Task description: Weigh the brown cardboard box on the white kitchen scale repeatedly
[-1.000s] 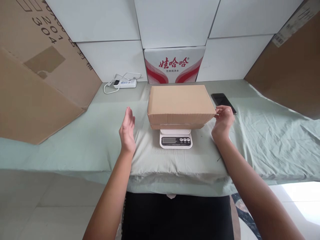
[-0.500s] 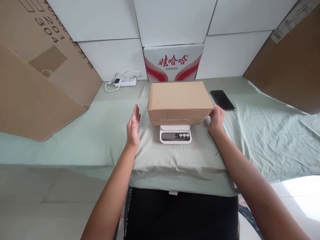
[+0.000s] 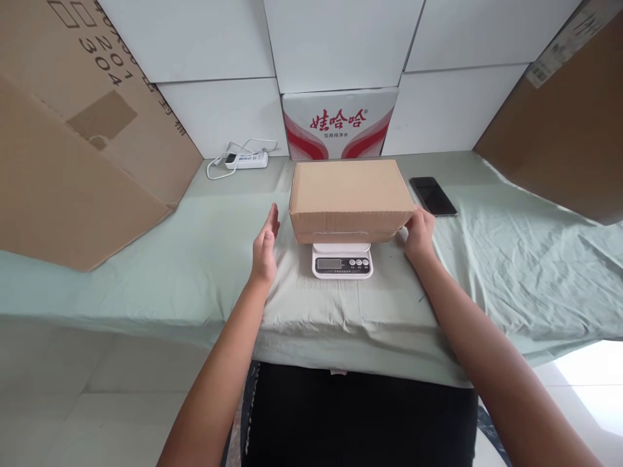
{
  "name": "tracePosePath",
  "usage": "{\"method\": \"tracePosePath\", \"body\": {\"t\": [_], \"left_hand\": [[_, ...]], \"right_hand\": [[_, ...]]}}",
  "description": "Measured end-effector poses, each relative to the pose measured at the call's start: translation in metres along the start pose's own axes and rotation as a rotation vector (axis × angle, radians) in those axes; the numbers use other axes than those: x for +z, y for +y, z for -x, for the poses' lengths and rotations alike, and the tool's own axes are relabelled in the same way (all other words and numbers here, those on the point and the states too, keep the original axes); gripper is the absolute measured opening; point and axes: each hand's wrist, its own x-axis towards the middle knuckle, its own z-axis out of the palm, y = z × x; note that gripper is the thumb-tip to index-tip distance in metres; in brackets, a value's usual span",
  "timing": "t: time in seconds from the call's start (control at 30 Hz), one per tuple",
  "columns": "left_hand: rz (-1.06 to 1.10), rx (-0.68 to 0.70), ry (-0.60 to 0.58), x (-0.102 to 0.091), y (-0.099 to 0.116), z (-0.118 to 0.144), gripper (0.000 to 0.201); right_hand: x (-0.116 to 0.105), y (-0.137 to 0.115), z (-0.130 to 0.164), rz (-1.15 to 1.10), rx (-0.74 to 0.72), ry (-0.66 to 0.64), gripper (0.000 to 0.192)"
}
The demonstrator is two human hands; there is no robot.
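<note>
A closed brown cardboard box (image 3: 351, 188) rests on a white kitchen scale (image 3: 342, 266), overhanging its platform on both sides. The scale's display and buttons face me, and the display looks blank. To the left of the box, my left hand (image 3: 265, 250) is held upright with fingers stretched, apart from the cardboard. My right hand (image 3: 419, 235) grips the box at its lower right front corner, thumb side against it; some of its fingertips are hidden behind that edge.
A black phone (image 3: 433, 196) lies right of the box. At the back left sits a white power strip (image 3: 247, 159) with its cord. A red-and-white printed carton (image 3: 339, 123) stands against the wall. Large cardboard boxes flank the left (image 3: 97, 162) and right (image 3: 559, 130) of the cloth-covered table.
My left hand has moved slightly right, closer to the box. My right hand stays at the box's corner, and the box remains on the scale. The view has shifted a little.
</note>
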Motion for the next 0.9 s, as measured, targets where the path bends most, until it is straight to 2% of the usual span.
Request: {"method": "tracePosePath", "body": {"t": [0.2,0.37,0.6,0.77,0.9], "left_hand": [[0.005,-0.002,-0.08,0.004,0.003,0.0,0.086],[0.014,-0.005,-0.128,0.009,0.005,0.0,0.084],[0.058,-0.018,-0.187,0.017,0.005,-0.003,0.082],[0.05,-0.002,-0.145,0.018,0.008,-0.003,0.074],[0.028,0.042,-0.106,0.021,0.027,-0.019,0.076]], "right_hand": [[0.002,-0.006,0.003,0.032,-0.02,0.001,0.056],[0.006,-0.011,0.007,0.071,-0.099,-0.001,0.06],[0.007,-0.004,0.017,-0.002,-0.181,-0.158,0.074],[0.017,-0.01,0.021,-0.043,-0.203,-0.191,0.072],[0.024,-0.037,0.011,-0.078,-0.25,-0.141,0.069]]}}
